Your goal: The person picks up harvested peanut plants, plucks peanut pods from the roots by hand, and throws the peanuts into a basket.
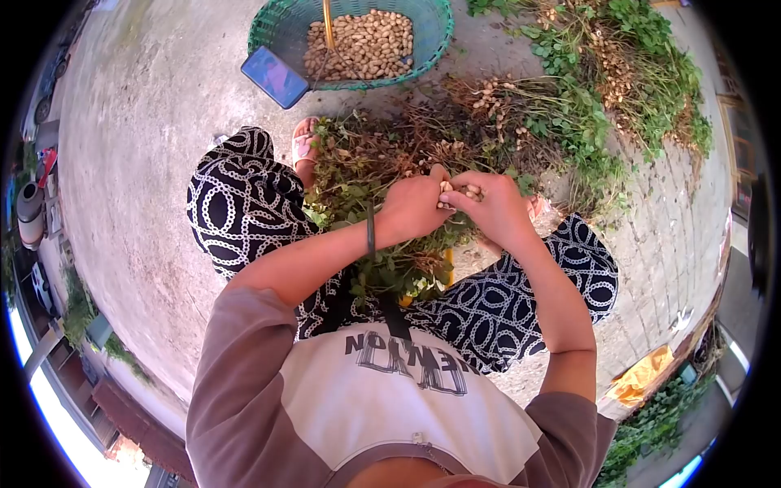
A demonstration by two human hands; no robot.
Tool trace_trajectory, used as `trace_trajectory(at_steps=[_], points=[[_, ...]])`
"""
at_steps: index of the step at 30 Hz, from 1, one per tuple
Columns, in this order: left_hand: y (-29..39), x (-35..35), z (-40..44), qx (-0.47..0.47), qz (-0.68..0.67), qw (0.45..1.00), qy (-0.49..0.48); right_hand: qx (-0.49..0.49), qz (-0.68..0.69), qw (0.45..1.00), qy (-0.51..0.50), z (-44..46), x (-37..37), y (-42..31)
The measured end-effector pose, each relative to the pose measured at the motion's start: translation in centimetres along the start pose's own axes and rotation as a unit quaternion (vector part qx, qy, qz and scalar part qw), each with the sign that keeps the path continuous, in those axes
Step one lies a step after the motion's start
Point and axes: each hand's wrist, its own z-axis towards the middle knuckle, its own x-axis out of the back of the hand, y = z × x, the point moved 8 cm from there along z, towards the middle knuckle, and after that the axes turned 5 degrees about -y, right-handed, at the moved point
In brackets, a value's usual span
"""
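Note:
My left hand [411,207], with a dark band on its wrist, has its fingers closed at the peanut plants [366,171] between my knees. Against its fingertips is my right hand [495,207], its thumb and fingers pinched together around several pale peanuts [472,193]. More peanuts show where the two hands meet. Stems and green leaves hang below my left hand, over my lap. Which stem, if any, my left fingers hold is hidden.
A green basket [267,32] holding peanuts [366,41] stands ahead, a phone [275,77] at its near left edge. Uprooted peanut plants [643,73] lie at the upper right. My patterned trouser legs flank the nearer plants. A yellow bag [643,376] lies at the lower right.

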Motion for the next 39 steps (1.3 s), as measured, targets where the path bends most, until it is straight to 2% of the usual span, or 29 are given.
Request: trace_trajectory(at_steps=[4, 6, 7, 9, 14, 17, 18, 21, 22, 26, 27, 28, 29, 31, 32, 33, 35, 36, 37, 38, 39], points=[[-0.6, -0.3, 0.4, 0.016, -0.029, 0.999, -0.012, 0.008, 0.143, 0.990, 0.014, 0.1, -1.2, 1.5], [-1.5, -0.7, 1.0, -0.011, -0.086, 0.996, 0.014, 0.008, 0.220, 0.975, 0.016, 0.3, -1.2, 2.1], [-1.9, -1.0, 1.1, -0.026, -0.115, 0.993, 0.026, -0.015, 0.311, 0.950, 0.000, 0.2, -1.0, 2.5], [-2.9, -1.6, 1.1, 0.004, -0.111, 0.994, 0.017, -0.060, 0.480, 0.875, -0.032, 0.0, 0.3, 1.6], [-2.8, -1.6, 1.3, 0.023, -0.175, 0.984, -0.018, -0.055, 0.611, 0.785, -0.089, 0.9, 0.0, 1.9], [-3.7, -2.5, 1.6, 0.033, -0.215, 0.975, -0.037, -0.061, 0.610, 0.782, -0.115, 1.5, -0.4, 1.6], [-3.4, -2.7, 1.7, 0.012, -0.219, 0.975, -0.044, -0.070, 0.604, 0.786, -0.109, 1.8, -0.3, 1.5], [-3.5, -3.3, 1.7, 0.036, -0.192, 0.978, -0.077, -0.115, 0.553, 0.814, -0.134, 4.0, 0.2, 2.1], [-3.3, -3.1, 1.7, 0.023, -0.203, 0.977, -0.069, -0.150, 0.530, 0.826, -0.115, 5.7, 0.6, 2.4], [-2.7, -2.7, 2.2, -0.043, -0.251, 0.965, -0.062, -0.082, 0.401, 0.912, -0.030, 15.2, 6.1, -1.0], [-2.7, -2.4, 2.3, -0.060, -0.266, 0.960, -0.063, -0.064, 0.423, 0.904, -0.017, 16.5, 7.6, -2.9], [-2.2, -2.3, 2.2, -0.054, -0.333, 0.936, -0.102, 0.010, 0.352, 0.935, -0.045, 18.1, 9.3, -4.0], [-1.8, -1.8, 2.2, -0.063, -0.360, 0.924, -0.108, 0.044, 0.266, 0.960, 0.076, 20.8, 10.9, -3.2], [-1.2, -1.2, 1.9, -0.080, -0.421, 0.895, -0.125, -0.047, 0.281, 0.958, 0.006, 15.4, 14.7, -6.1], [-0.7, -0.9, 1.7, -0.073, -0.447, 0.883, -0.122, -0.024, 0.226, 0.973, 0.030, 13.3, 16.5, -5.8], [-0.7, -0.7, 1.9, -0.074, -0.451, 0.880, -0.132, 0.000, 0.167, 0.985, 0.051, 11.4, 18.3, -4.8], [-1.0, -0.3, 1.9, -0.071, -0.457, 0.874, -0.147, 0.109, 0.045, 0.982, 0.145, 7.9, 21.1, 3.8], [-0.7, -0.1, 1.8, -0.079, -0.469, 0.868, -0.144, 0.026, 0.005, 0.986, 0.165, 4.1, 21.1, 5.4], [-0.7, -0.1, 1.9, -0.079, -0.474, 0.864, -0.146, -0.039, 0.054, 0.975, 0.212, 1.1, 21.0, 10.9], [-0.7, 0.1, 1.9, -0.080, -0.480, 0.861, -0.148, -0.135, 0.111, 0.950, 0.259, -2.4, 20.2, 17.5], [-0.8, 0.2, 1.9, -0.080, -0.485, 0.858, -0.150, -0.187, 0.152, 0.913, 0.330, -6.4, 18.4, 23.8]])
